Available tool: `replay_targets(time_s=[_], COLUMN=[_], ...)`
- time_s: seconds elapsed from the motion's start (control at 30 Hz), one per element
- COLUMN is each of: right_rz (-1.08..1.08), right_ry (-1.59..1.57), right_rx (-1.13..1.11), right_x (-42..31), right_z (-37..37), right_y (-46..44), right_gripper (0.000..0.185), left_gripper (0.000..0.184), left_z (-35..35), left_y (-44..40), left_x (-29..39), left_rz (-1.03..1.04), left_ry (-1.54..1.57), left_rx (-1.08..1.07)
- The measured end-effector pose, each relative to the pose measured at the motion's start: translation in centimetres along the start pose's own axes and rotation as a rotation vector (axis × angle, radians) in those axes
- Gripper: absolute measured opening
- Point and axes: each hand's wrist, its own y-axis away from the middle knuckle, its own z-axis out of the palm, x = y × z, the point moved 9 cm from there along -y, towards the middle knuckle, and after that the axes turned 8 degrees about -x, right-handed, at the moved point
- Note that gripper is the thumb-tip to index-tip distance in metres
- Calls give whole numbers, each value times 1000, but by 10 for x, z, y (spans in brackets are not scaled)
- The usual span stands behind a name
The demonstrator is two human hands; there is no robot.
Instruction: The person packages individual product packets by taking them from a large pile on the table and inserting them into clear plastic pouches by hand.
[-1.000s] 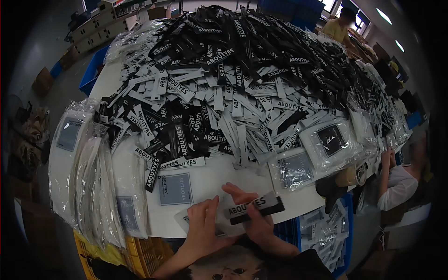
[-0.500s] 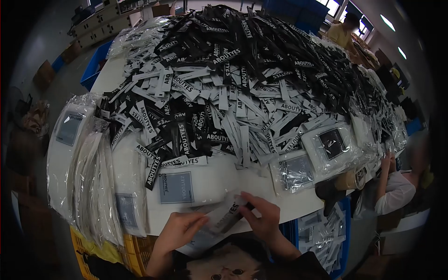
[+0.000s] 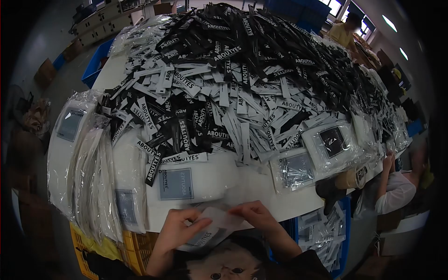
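Note:
My left hand (image 3: 179,229) pinches the left side of a small translucent plastic bag (image 3: 210,232), just over the front edge of the table. Lettering shows through the lower part of the bag. At its upper right, the closed fingers of my right hand (image 3: 255,215) hold the same bag; this part is blurred. Beyond my hands lies a stack of white plastic-wrapped packets (image 3: 210,179) with a grey label. Behind it rises a big heap of black and white printed strips (image 3: 233,93) reading "ABOUTYES".
Long rows of clear-wrapped packets (image 3: 88,172) stand at the left. More packets (image 3: 294,171) lie at the right. A yellow crate (image 3: 144,249) and a blue bin (image 3: 346,233) holding bagged strips sit below the table edge. Other people (image 3: 396,191) are at the right.
The bag has turned and dropped a little between my hands. The dark strip by my right fingers no longer shows. My right hand has shifted slightly left.

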Motion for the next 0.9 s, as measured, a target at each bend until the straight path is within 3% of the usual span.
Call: replay_targets(time_s=[0.07, 0.23, 0.3, 0.37, 0.4, 0.47, 0.53, 0.6, 0.63, 0.7, 0.77, 0.83, 0.9], right_rz=[-453, -483, -534, -662, -664, -444, -329, 87, 88, 458, 397, 26, -88], right_ry=[220, 566, 667, 855, 855, 750, 743, 823, 825, 1328, 1389, 1304, 1009], right_rx=[-6, 49, 102, 224, 225, 222, 372, 306, 312, 225, 250, 227, 285], right_x=[-46, -58, -64, -75, -80, -84, -93, -91, -101, -97, -101, -123, -122], right_z=[15, 26, 25, 21, 16, -11, -53, -74, -71, -72, -75, -61, -77], right_y=[11, 24, 29, 41, 47, 61, 105, 144, 153, 162, 144, 100, 52], right_gripper=[11, 12, 12, 15, 15, 19, 23, 30, 30, 40, 50, 43, 39], left_gripper=[17, 14, 14, 17, 20, 24, 28, 35, 35, 43, 47, 51, 53], left_z=[3, 26, 24, 32, 36, 41, 42, 26, 25, 20, 21, 20, 16], left_y=[-4, -9, 0, -6, -8, -18, -23, -25, -27, -30, -35, -37, -39], left_x=[1, 22, 33, 29, 28, 38, 39, 30, 27, 22, 4, -12, -22], left_rz=[61, 234, 377, 384, 391, 406, 424, 405, 410, 343, 328, 312, 312], left_ry=[39, -34, -272, -249, -222, -186, -148, -378, -375, -701, -705, -711, -648], left_rx=[21, -72, 167, 133, 98, 38, -20, 157, 154, 284, 282, 283, 253])
